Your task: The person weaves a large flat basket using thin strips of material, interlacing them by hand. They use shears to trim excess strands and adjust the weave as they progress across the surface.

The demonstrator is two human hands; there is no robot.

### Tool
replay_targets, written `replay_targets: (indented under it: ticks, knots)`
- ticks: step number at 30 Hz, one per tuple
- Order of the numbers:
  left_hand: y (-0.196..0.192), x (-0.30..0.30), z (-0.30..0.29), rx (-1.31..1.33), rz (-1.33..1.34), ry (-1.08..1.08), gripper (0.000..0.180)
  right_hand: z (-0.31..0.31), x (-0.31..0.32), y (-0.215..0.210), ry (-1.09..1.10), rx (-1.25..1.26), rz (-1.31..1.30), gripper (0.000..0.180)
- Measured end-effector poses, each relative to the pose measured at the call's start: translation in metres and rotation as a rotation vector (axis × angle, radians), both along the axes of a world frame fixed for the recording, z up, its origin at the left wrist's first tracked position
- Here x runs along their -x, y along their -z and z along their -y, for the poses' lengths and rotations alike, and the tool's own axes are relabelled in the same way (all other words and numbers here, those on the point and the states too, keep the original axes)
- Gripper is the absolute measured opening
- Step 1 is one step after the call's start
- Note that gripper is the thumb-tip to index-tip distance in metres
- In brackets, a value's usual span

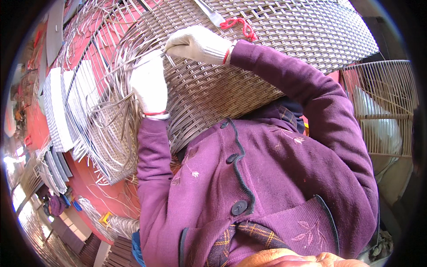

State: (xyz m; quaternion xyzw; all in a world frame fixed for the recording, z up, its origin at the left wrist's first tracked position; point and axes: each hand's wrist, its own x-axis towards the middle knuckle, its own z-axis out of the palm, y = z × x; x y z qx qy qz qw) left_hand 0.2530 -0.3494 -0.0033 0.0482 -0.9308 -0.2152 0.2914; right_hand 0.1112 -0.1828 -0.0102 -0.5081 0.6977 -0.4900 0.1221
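A grey-brown wicker panel (271, 35) spreads across in front of me, tightly woven on the right and ending in a mass of loose flat strands (118, 120) on the left. My right hand (198, 44), in a white knitted glove with a red-edged cuff, is closed in a pinch on a strand at the weave's edge. Just below and left of it, my left hand (150, 84), gloved alike, is closed among the strands; glare washes out its fingers. A flat pale-handled tool (212, 15) with a red cord (240, 26) lies on the panel beyond my right hand.
Thin dark frame rods (82, 58) cross the left side beside pale checked strips (58, 109). The floor (89, 178) is red. A coil of grey strand (122, 224) lies at lower left. At right stands a slatted frame (382, 66) with a white bag (380, 129) behind its bars.
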Motion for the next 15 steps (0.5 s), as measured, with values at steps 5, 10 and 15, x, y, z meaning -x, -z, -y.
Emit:
replay_targets:
  ticks: [5,10,15]
  knots:
    - [-0.039,0.058,0.031,-0.331,-0.064,0.072,0.033,-0.030,-0.020,0.008,-0.058,0.096,-0.307,0.016]
    - [-0.018,0.143,-0.010,0.378,0.111,0.581,0.043,-0.046,-0.029,0.015,-0.060,0.008,-0.403,0.017]
    - [-0.011,0.186,-0.023,0.650,0.252,0.605,0.041,-0.065,-0.028,0.012,-0.064,-0.004,-0.401,0.021]
